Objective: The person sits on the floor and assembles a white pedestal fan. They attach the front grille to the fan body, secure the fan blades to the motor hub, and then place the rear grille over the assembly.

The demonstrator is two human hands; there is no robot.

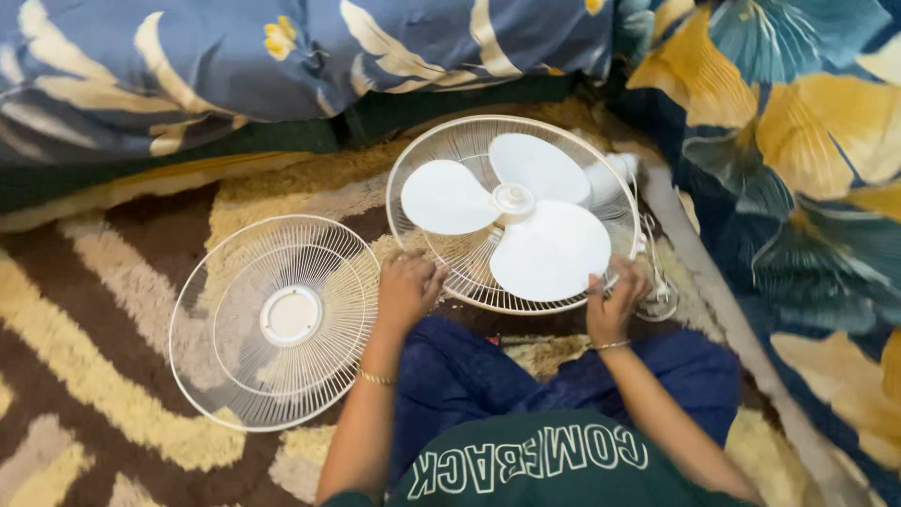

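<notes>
both hands (pixel 408 286) (pixel 612 299) on fan guard (pixel 469 282) (blades bare)

We wear a dark green top with pale lettering and blue trousers. Each of our wrists carries a thin gold bangle.

No package, sign or screen shows anywhere in the view. The one printed thing is a line of white block lettering (pixel 530 458) across the dark green shirt (pixel 582 483) at the bottom edge, seen upside down from above and curving over the cloth between the two forearms.
</notes>
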